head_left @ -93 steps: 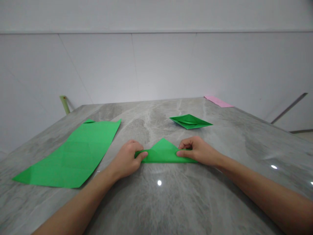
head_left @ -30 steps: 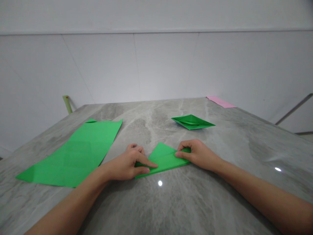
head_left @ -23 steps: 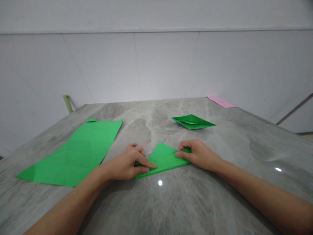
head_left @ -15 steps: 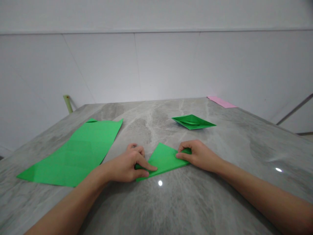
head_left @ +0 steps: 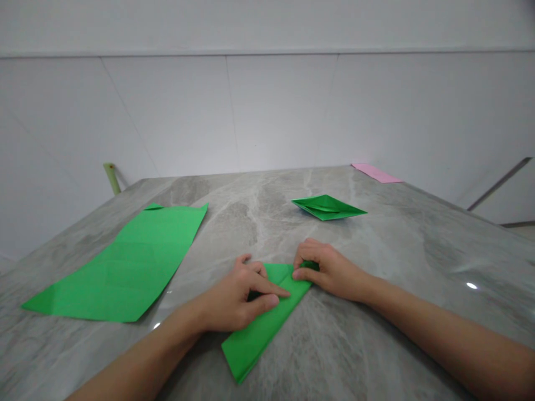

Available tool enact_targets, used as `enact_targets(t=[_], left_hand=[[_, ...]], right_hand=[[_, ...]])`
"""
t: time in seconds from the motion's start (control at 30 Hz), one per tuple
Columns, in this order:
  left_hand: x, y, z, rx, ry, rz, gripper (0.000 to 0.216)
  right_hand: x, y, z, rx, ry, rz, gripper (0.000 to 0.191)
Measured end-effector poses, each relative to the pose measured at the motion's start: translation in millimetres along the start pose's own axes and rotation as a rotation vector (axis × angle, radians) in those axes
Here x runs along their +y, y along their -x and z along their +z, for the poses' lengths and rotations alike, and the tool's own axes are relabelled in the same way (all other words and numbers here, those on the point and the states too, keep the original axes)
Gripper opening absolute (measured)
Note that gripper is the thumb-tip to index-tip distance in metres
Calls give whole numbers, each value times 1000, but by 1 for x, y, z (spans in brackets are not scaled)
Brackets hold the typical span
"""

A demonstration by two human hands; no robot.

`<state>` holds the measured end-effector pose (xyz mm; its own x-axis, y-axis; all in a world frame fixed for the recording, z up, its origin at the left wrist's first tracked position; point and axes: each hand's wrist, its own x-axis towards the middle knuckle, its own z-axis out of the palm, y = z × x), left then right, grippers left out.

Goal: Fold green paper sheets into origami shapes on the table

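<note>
A piece of folded green paper (head_left: 263,334) lies aslant on the table in front of me, its near end pointing down and left. My right hand (head_left: 328,267) pinches its far right corner between thumb and fingers. Across the middle of the paper rests my left hand (head_left: 246,292), index finger and thumb stretched out over the folded layers and touching them, the little finger raised. The left hand hides part of the folded paper. Farther back sits a folded green paper boat shape (head_left: 328,208), apart from both hands.
A large creased green sheet (head_left: 137,250) lies to the left, one far corner curled up. Pink paper (head_left: 377,172) is at the far right table edge. The grey marbled table (head_left: 397,345) meets a white wall (head_left: 276,111). A light green strip (head_left: 112,178) stands beyond the left edge.
The folded paper has turned, its left end swinging down toward me. My left hand has slid right along it, closer to the right hand. The right hand keeps its pinch.
</note>
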<state>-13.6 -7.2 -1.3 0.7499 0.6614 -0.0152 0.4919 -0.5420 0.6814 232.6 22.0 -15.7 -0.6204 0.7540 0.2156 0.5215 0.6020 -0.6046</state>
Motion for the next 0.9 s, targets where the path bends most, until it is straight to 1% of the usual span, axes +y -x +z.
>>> enact_targets(t=[0.1,0.17,0.2,0.33,0.4,0.47,0.53,0.63,0.8,0.9], left_hand=[[2,-4,9,-8,-55,-21,24],[2,-4,11,-13,-67,-12,23],[2,-4,11,-10,-73,-9,23],[3,-4,12,-3,-95,-8,21],[4,-4,12,-6,-107,-4,20],[4,-4,12,-11,-130,8,18],[4,-4,12,-12,-156,27,16],[3,-3,13,-8,-174,37,14],[3,-3,12,-2,-160,37,13],[3,-3,10,-12,-153,38,11]], right_hand=[[0,-1,2,28,-10,13,10],[1,-1,2,72,-14,33,6],[1,0,1,97,-14,39,8],[1,4,1,172,19,34,25],[-4,7,3,177,56,14,40],[-11,11,5,134,95,-25,56],[-16,14,8,64,131,-56,66],[-19,16,11,0,158,-49,73],[-16,16,13,-21,172,-11,80],[-14,14,12,-68,196,51,84]])
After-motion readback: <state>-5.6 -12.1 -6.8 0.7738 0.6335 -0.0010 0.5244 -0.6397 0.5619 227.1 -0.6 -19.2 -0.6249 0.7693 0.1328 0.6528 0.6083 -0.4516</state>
